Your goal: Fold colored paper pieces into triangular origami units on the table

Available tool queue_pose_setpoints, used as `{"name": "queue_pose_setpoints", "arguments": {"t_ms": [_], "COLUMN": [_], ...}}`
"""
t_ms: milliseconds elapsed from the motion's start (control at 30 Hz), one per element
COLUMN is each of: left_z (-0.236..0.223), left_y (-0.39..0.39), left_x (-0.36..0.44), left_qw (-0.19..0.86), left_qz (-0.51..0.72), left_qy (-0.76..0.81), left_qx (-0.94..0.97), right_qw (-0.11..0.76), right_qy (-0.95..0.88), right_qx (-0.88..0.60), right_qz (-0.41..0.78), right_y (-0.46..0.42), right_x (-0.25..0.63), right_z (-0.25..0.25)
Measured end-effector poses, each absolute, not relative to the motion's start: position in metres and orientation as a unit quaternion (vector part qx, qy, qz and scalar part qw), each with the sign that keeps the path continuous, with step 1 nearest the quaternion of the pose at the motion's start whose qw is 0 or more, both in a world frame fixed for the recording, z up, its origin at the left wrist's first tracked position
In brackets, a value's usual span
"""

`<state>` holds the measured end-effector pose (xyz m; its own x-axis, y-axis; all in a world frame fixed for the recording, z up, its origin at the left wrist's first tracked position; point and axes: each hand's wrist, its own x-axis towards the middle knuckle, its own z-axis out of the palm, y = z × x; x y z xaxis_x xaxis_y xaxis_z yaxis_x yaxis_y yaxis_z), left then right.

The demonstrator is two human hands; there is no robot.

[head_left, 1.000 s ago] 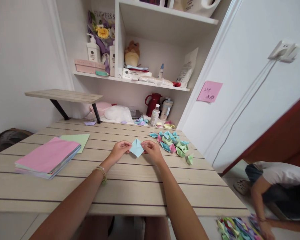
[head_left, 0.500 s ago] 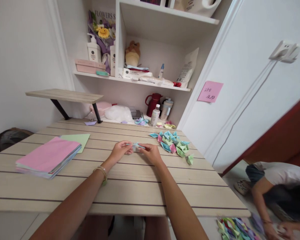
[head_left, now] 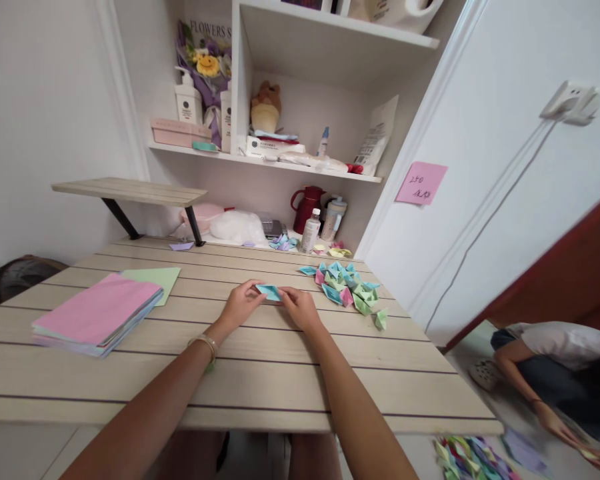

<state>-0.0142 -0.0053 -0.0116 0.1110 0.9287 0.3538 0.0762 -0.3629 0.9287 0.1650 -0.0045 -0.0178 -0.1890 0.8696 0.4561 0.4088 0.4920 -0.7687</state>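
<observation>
Between my two hands, just over the middle of the table, is a small blue folded paper boat. My left hand pinches its left tip between thumb and fingers. Its right end sits in the closed fingers of my right hand. To the right lies a cluster of folded paper boats in blue, green and pink. On the left rests a stack of pink-topped coloured paper, with a green sheet sticking out behind it.
A small raised shelf stands at the table's back left. Behind are a clear bottle, a red jug and a cup. Another person crouches on the floor at right, near a pile of folded paper.
The blue paper has turned and spread into a boat shape facing me, with my fingers shifted to its two ends. The other person's arms have moved right.
</observation>
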Motion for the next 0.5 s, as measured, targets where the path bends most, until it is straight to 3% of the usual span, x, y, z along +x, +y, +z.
{"name": "queue_pose_setpoints", "arguments": {"t_ms": [133, 267, 500], "left_z": [-0.013, -0.012, -0.016], "left_y": [-0.007, -0.006, -0.001], "left_x": [-0.013, -0.014, -0.013], "left_qw": [0.362, 0.334, 0.498], "left_qz": [0.546, 0.541, 0.523], "left_qy": [0.396, 0.380, 0.374], "left_qx": [0.644, 0.672, 0.582], "right_qw": [0.453, 0.509, 0.562], "right_qy": [-0.726, -0.649, -0.545], "right_qx": [-0.458, -0.407, -0.357], "right_qz": [0.240, 0.392, 0.510], "right_y": [-0.006, -0.004, -0.003], "right_x": [0.160, 0.154, 0.155], "right_z": [-0.018, -0.021, -0.016]}}
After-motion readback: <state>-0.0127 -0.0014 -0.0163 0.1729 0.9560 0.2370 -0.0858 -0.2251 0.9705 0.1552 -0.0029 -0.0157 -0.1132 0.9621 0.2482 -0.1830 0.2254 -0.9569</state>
